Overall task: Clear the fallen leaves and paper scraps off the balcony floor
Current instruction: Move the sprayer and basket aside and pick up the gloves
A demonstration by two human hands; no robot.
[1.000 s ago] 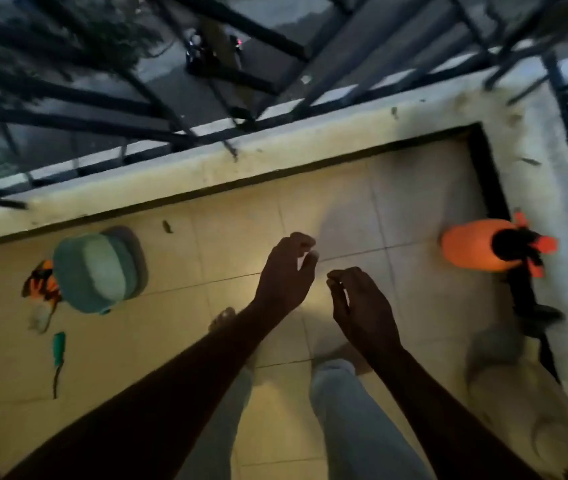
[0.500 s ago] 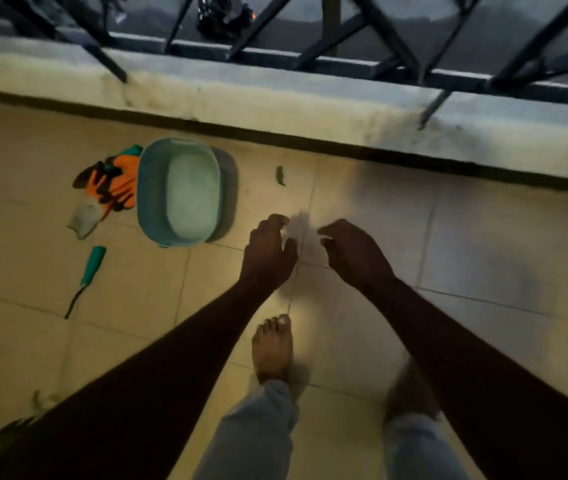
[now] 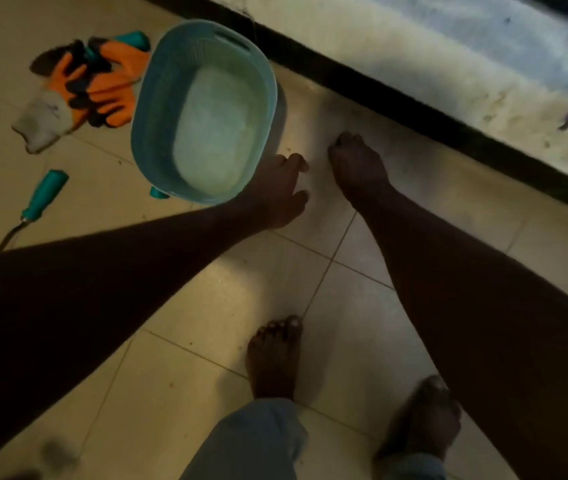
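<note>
My right hand reaches down to the tiled floor near the ledge. Its fingertips are bunched together on the spot where a small dark leaf lay, and the leaf itself is hidden under them. A little to the left, my left hand hovers with relaxed, slightly spread fingers and holds nothing. It sits just beside the lower right rim of the teal plastic basket, which stands upright on the floor with a pale bottom showing.
Orange and black work gloves lie left of the basket. A teal-handled tool lies below them. A pale concrete ledge with a black base strip runs along the right. My bare feet stand below the hands.
The view has dropped closer to the floor. Both hands moved down and forward beside the basket. The leaf seen right of the basket is now covered by my right fingertips.
</note>
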